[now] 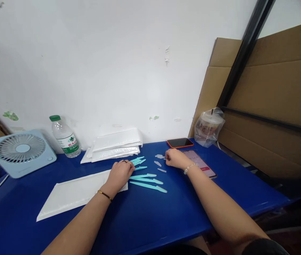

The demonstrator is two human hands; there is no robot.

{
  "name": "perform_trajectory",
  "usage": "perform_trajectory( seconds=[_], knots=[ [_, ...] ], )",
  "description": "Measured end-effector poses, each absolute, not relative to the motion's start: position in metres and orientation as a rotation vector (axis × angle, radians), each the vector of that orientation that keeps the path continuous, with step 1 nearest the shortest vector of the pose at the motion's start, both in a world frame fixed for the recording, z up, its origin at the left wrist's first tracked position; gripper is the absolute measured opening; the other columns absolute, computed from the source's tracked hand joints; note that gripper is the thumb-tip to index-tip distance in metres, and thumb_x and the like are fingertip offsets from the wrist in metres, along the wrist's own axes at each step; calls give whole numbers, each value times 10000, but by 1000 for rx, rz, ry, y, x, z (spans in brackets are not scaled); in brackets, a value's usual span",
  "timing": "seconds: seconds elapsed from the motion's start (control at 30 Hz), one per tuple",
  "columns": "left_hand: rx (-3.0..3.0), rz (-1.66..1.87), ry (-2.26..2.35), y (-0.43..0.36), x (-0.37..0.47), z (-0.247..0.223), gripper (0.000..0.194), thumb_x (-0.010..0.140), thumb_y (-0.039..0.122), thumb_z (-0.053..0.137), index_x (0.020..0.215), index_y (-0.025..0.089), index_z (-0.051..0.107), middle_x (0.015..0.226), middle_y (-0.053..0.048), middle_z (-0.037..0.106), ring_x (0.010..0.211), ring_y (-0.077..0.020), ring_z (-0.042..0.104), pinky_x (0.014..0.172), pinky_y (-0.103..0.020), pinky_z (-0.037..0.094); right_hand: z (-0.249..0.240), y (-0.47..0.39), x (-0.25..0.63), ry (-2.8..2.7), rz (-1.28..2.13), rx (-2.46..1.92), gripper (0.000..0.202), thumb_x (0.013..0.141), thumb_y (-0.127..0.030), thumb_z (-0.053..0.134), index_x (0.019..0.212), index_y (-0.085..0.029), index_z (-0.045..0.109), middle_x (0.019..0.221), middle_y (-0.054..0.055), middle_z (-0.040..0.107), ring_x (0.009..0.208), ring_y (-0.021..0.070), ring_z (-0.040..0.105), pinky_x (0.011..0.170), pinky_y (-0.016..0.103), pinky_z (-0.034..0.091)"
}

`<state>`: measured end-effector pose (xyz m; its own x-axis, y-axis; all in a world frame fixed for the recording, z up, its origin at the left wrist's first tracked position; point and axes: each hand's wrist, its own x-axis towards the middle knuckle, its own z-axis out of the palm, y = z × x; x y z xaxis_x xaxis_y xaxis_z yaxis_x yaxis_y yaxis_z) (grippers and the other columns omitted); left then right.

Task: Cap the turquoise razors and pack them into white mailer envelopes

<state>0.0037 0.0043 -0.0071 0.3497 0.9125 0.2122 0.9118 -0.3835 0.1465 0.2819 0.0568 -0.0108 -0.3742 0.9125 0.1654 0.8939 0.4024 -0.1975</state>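
Several teal eyebrow razors [147, 180] lie fanned out on the blue table. My left hand [120, 174] is closed over their handle ends, with one razor [141, 168] sticking out from its fingertips. Its wrist is above a white padded envelope [78, 191]. To the right, my right hand [175, 158] pinches at the edge of a small group of clear plastic blade caps [160, 156]; a cap seems to be between its fingertips, partly hidden. Two more loose caps, one of them a thin cap [162, 170], lie between the hands and the razor tips.
White padded envelopes [115, 144] are stacked against the wall beside a water bottle [65, 138]. A blue fan [21, 150] stands far left. An orange-edged phone [180, 142], a lit phone [200, 163] and a bagged drink cup [208, 127] sit on the right.
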Motion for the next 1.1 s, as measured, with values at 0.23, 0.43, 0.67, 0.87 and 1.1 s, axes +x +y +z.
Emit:
perform_trajectory(
  seconds=[0.23,0.43,0.67,0.87,1.1],
  knots=[
    [2510,566,1678,1,7,0,222,881,277,387,806,207,583,875,-16,649,813,-173,578,675,-280,342,-3,47,274,-2323,478,-1314,120,790,-231,511,811,-152,598,716,22,611,612,111,539,558,199,393],
    [2499,602,1628,-3,9,6,243,887,295,373,826,202,590,892,-28,647,840,-176,577,687,-270,369,0,33,254,-2192,809,-997,275,836,-381,513,901,-145,639,668,16,585,580,104,519,524,200,405],
    [2494,577,1637,-5,11,8,248,887,305,374,832,205,594,879,-27,647,855,-184,574,700,-287,366,0,31,248,-2260,726,-999,244,839,-359,524,898,-166,661,759,27,618,624,103,544,570,202,417],
    [2507,599,1520,-10,14,9,245,888,300,391,808,200,601,865,-26,644,850,-173,576,697,-266,371,4,21,236,-2349,697,-952,190,840,-296,522,877,-175,663,788,22,618,621,95,546,568,198,407],
    [2478,498,1451,-9,13,4,213,861,332,443,815,226,621,825,2,646,801,-159,579,677,-252,377,14,20,248,-2504,645,-953,192,830,-216,509,910,-180,680,796,25,620,684,113,563,617,208,416]
  ],
)
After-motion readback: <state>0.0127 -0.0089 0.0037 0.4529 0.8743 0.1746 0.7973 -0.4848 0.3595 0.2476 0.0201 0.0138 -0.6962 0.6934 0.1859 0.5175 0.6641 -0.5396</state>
